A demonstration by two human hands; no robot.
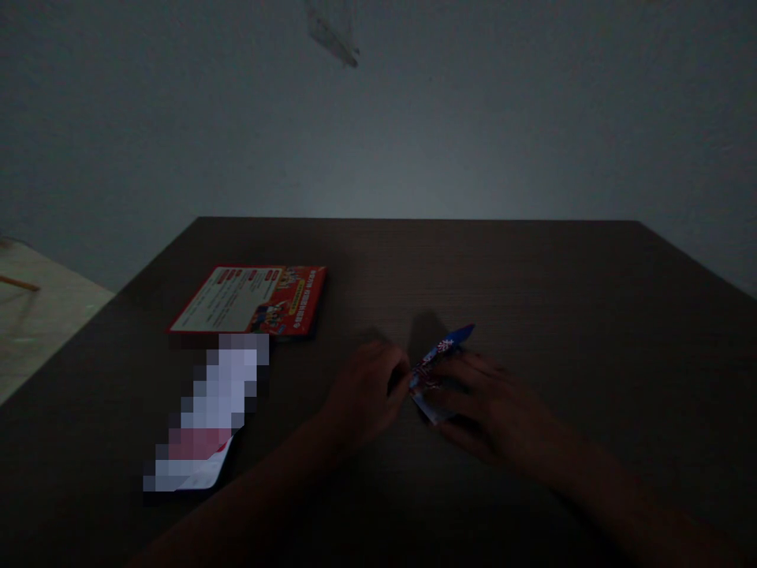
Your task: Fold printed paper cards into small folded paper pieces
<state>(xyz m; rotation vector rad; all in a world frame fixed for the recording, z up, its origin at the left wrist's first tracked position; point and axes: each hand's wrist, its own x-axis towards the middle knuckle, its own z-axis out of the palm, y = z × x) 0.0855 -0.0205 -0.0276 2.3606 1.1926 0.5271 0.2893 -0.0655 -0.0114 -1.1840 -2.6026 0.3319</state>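
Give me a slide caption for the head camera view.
Dim light: left hand pinches and right hand presses a small printed paper on a dark table, red leaflet nearby.

Red leaflet (251, 301) and white paper (204, 418) on dark table (532, 276).

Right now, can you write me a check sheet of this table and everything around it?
Surface: dark wood-grain table, dimly lit.
Job's things: small folded printed paper, blue and red, between both hands.
Clutter: red leaflet at far left; a pale sheet nearer, blurred out.
Grips: left hand curled at the paper's left edge, grip too dark to judge; right hand lying flat on it.
Cables: nothing seen.
Surroundings: plain wall behind; pale floor at left.
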